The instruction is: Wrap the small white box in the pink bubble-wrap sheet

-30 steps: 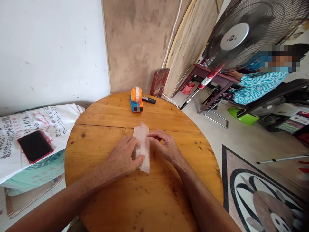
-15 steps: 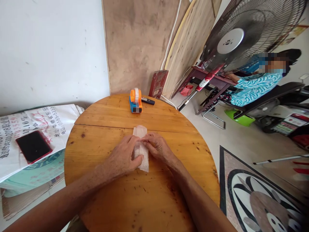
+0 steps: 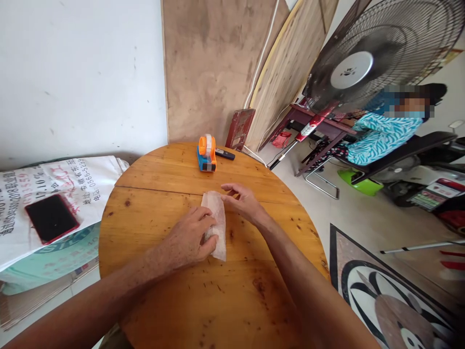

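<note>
A small whitish translucent packet point(image 3: 218, 220) lies on a round wooden table point(image 3: 174, 174). My left hand point(image 3: 191, 237) rests on the packet's left side, its curled fingers pressing and gripping the edge. My right hand point(image 3: 243, 199) sits at the packet's upper right corner, fingers loosely spread, fingertips touching or just off the packet. Further back on the table stand an orange and blue tape dispenser point(image 3: 207, 153) and a small dark remote-like object point(image 3: 225, 154).
A phone in a red case point(image 3: 51, 218) lies on printed white sacks point(image 3: 72, 184) at the left. A large standing fan point(image 3: 378, 53) and a seated person in a patterned top point(image 3: 385, 131) are at the right. Boards lean against the back wall.
My right hand has lifted off the middle of the packet and moved up and right to its top corner. My left hand has stayed on the packet. The view shifted slightly.
</note>
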A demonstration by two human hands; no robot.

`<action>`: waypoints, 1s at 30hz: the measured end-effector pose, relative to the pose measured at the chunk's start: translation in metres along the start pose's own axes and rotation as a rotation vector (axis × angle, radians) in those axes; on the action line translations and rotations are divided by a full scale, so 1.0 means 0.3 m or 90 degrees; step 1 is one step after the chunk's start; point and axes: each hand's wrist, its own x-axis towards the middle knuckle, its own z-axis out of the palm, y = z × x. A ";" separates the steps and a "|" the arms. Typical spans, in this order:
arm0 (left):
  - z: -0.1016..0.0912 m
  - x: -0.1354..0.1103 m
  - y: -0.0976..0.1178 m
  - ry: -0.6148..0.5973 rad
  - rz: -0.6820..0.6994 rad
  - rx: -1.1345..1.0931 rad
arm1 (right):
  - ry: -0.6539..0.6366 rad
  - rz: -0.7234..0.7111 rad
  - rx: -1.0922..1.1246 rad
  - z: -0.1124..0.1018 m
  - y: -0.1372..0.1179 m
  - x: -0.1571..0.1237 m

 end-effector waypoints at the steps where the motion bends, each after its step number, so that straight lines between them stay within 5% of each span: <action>1: -0.001 0.000 0.001 0.000 0.001 0.001 | -0.022 0.012 -0.024 0.004 -0.012 0.025; 7: 0.002 -0.004 0.005 0.008 0.004 0.013 | -0.111 0.028 -0.144 0.073 -0.058 0.129; 12: 0.005 -0.007 0.008 0.037 0.021 0.021 | -0.012 0.098 0.148 0.083 -0.008 0.163; 16: 0.006 -0.007 0.007 0.037 0.025 0.026 | -0.004 0.124 0.222 0.078 0.008 0.160; 30: 0.003 -0.010 -0.001 0.059 0.043 0.044 | -0.145 0.183 0.475 0.044 0.002 0.081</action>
